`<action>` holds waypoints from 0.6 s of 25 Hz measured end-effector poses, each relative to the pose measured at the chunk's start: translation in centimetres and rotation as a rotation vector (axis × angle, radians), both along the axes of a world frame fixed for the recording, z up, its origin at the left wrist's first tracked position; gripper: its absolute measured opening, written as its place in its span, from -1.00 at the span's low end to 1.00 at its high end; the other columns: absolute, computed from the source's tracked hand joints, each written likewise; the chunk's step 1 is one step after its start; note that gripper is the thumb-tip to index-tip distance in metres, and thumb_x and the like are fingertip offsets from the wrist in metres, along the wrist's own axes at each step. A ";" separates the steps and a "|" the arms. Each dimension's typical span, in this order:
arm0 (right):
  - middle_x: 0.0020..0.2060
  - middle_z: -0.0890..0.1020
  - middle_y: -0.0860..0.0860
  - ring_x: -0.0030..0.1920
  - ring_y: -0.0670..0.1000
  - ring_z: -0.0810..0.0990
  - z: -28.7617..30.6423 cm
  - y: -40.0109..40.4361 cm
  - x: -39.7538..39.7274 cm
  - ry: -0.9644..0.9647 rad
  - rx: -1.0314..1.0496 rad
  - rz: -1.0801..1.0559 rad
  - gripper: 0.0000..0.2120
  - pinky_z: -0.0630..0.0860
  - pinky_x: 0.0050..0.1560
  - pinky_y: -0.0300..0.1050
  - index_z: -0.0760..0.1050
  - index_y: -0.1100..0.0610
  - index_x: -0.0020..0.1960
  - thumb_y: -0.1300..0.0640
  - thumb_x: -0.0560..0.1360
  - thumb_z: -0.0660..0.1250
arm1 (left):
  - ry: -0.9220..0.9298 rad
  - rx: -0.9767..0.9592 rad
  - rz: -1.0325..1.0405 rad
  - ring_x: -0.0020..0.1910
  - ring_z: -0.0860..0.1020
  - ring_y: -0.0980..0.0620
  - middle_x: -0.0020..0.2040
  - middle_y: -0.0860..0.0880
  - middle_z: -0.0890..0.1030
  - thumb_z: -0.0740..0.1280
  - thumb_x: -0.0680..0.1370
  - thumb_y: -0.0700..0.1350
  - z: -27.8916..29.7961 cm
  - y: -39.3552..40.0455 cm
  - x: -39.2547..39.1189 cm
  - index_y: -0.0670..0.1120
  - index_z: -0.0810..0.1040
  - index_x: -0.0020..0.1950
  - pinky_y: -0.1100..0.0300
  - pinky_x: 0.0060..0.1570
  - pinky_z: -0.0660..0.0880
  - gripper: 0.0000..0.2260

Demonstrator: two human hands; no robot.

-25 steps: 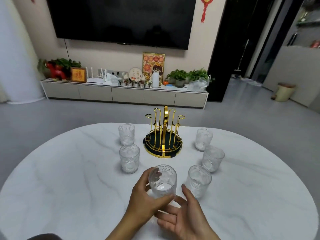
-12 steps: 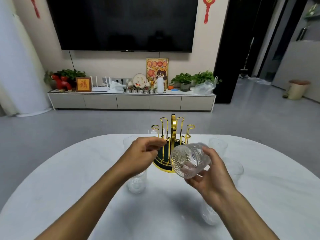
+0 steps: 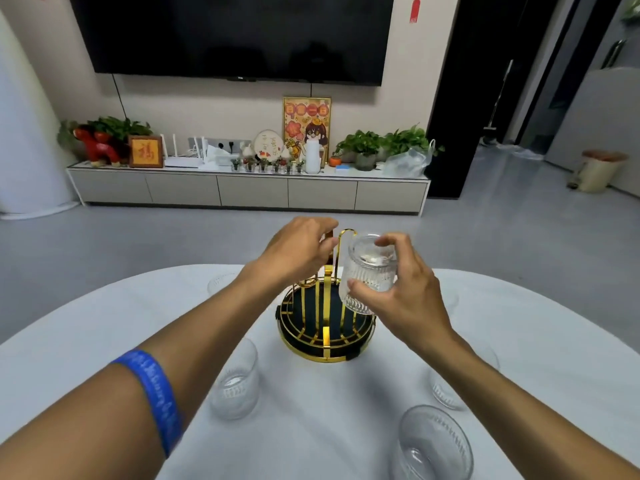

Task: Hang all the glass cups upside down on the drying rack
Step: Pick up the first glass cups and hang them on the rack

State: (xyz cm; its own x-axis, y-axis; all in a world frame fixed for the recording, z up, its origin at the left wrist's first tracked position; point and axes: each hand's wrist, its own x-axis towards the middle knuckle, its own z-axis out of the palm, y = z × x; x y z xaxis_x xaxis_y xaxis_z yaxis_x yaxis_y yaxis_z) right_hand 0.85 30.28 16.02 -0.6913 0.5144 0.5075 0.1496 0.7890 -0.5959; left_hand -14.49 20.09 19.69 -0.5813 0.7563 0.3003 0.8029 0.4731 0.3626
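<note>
Rack [image 3: 325,327] centre—cups [image 3: 235,389] around.

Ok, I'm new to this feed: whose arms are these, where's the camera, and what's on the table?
No machine here: a person's bare arms, filmed by a camera worn on their head, looking forward and down. The right hand holds a ribbed clear glass cup upside down over the round black-and-gold drying rack. The left hand is at the rack's top; its grip is hidden. On the white marble table other clear glass cups stand upright around the rack.
</note>
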 end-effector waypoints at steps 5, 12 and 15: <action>0.07 0.58 -0.02 -0.05 0.06 0.57 -2.8 0.1 -0.9 -0.143 0.009 0.014 -0.47 0.55 -0.17 -0.04 0.27 -0.09 0.16 -0.09 0.30 0.46 | 0.032 0.037 -0.013 0.39 0.39 -0.07 0.40 -0.03 0.50 0.19 0.63 0.00 -0.5 -0.1 -0.2 -0.04 0.46 0.39 0.00 0.25 0.37 -0.66; 0.07 0.58 -0.01 -0.10 0.06 0.59 -3.4 0.5 -0.6 -0.222 -0.091 0.057 -0.46 0.56 -0.28 -0.14 0.24 -0.07 0.11 -0.06 0.32 0.51 | -0.012 0.021 0.007 0.47 0.30 -0.05 0.50 0.01 0.38 0.17 0.64 0.02 -0.8 0.0 -0.6 -0.01 0.37 0.47 -0.03 0.36 0.27 -0.61; 0.09 0.57 -0.06 -0.05 0.03 0.55 -2.6 0.2 0.1 -0.243 -0.101 0.079 -0.44 0.48 -0.22 -0.12 0.29 -0.04 0.18 -0.11 0.33 0.51 | -0.006 0.069 0.030 0.49 0.26 -0.06 0.51 -0.04 0.35 0.21 0.62 -0.02 -0.1 -0.6 2.0 -0.05 0.33 0.49 -0.01 0.41 0.20 -0.57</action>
